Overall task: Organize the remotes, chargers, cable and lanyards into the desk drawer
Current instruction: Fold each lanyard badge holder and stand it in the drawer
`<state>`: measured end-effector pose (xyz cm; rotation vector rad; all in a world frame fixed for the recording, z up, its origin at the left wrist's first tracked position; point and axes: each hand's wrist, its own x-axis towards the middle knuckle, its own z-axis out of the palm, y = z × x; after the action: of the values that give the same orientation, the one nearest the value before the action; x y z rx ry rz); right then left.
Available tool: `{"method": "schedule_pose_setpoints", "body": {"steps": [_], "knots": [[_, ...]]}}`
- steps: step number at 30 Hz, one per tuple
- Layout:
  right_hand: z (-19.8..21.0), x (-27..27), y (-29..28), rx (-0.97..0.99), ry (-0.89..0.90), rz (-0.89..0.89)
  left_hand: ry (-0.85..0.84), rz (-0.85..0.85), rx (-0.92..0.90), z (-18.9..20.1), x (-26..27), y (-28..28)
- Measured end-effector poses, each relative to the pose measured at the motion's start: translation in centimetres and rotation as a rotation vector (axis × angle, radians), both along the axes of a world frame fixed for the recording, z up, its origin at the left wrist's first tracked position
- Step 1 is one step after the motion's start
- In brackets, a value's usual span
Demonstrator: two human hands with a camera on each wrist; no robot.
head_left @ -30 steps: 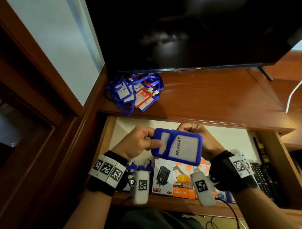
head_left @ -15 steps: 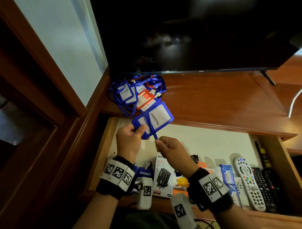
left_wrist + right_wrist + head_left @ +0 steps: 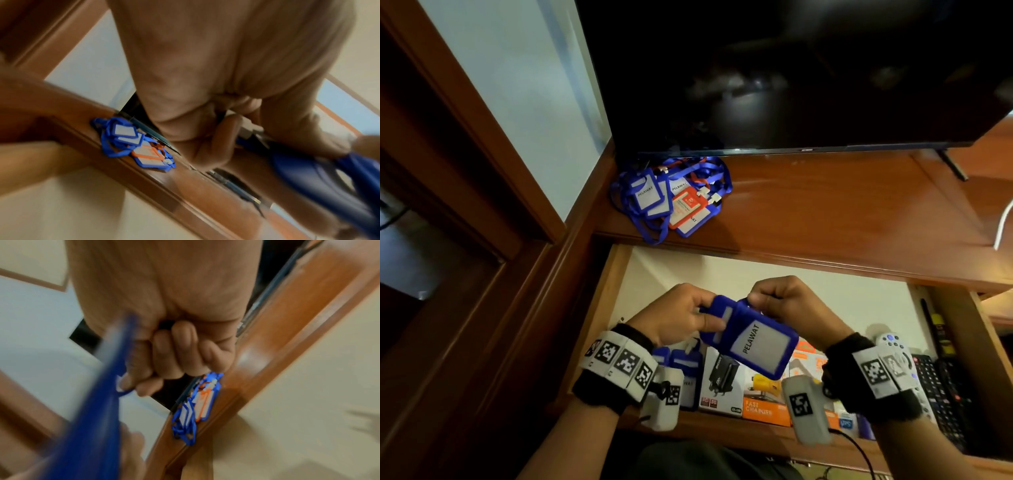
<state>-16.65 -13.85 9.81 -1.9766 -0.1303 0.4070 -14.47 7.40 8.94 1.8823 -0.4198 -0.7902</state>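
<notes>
Both hands hold a blue lanyard badge holder (image 3: pixel 756 344) marked PELAWAT above the open drawer (image 3: pixel 774 284). My left hand (image 3: pixel 690 317) pinches its left end; my right hand (image 3: pixel 780 298) grips its top edge with curled fingers. The same blue holder (image 3: pixel 320 183) shows blurred in the left wrist view, and its blue holder edge (image 3: pixel 102 394) runs beside my right fingers (image 3: pixel 174 353). A pile of blue and orange lanyards (image 3: pixel 671 198) lies on the desk top under the TV. In the drawer lie charger boxes (image 3: pixel 722 387), blue badge holders (image 3: pixel 681 370) and remotes (image 3: pixel 935 387).
A dark TV (image 3: pixel 791 75) stands on the wooden desk top (image 3: pixel 842 212), its foot (image 3: pixel 952 168) at the right. A white cable (image 3: pixel 1003 222) hangs at the far right edge. A wooden frame and wall rise on the left.
The badge holder came down from near the desk edge to low over the drawer. My right hand moved from the strap below it to its top edge.
</notes>
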Motion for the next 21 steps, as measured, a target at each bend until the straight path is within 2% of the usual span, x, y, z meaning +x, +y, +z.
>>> {"method": "schedule_pose_setpoints", "body": {"steps": [4, 8, 10, 13, 21], "knots": [[-1.0, -0.7, 0.9, 0.181, 0.032, -0.040, 0.012, 0.136, -0.203, -0.3, 0.1, -0.4], [-2.0, -1.0, 1.3, 0.339, 0.150, -0.256, 0.083, 0.348, -0.384, -1.0, -0.2, -1.8], [-2.2, -1.2, 1.7, 0.349, 0.138, -0.252, 0.135, 0.465, -0.475, -1.1, -0.5, -2.6], [-2.2, -0.9, 2.2, 0.473, 0.172, -0.307, 0.204, 0.564, -0.557, -1.0, -1.0, -3.9], [-3.4, -1.4, 0.9, 0.675, 0.264, -0.121, 0.300, 0.667, -0.687, -1.1, -2.6, -6.0]]}}
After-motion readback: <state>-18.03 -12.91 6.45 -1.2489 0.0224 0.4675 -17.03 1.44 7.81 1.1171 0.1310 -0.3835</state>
